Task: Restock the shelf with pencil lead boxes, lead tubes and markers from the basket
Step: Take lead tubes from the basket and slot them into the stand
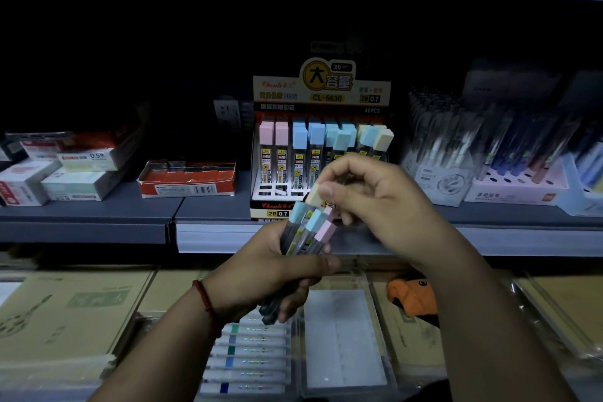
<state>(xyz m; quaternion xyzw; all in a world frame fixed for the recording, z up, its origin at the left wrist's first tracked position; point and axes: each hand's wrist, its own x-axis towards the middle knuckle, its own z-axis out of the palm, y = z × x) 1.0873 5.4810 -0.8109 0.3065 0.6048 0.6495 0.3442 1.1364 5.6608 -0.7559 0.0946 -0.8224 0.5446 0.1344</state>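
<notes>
Lead tubes [306, 232]: a bundle held just in front of and below the display box [321, 98]. Left hand [280, 271] has its fingers curled tight round the bundle's dark lower bodies. Right hand [375, 196] pinches 1 cream-capped tube [315, 194] at the top, thumb against forefinger. Tubes are slim, flat-sided hard plastic with smoky bodies and matte pastel caps in blue, pink and cream. Judged light, stiff and slick; caps may pull off, so grip the body under the cap. Box is printed card, tubes upright inside.

Lead tubes [308, 232], as I saw them: smooth translucent plastic barrels, matt pastel caps. Display box [323, 91] was glossy printed card; shelf [212, 206] matt grey; tray [381, 330] clear glossy plastic; wrist cord [205, 300] woven red thread.
</notes>
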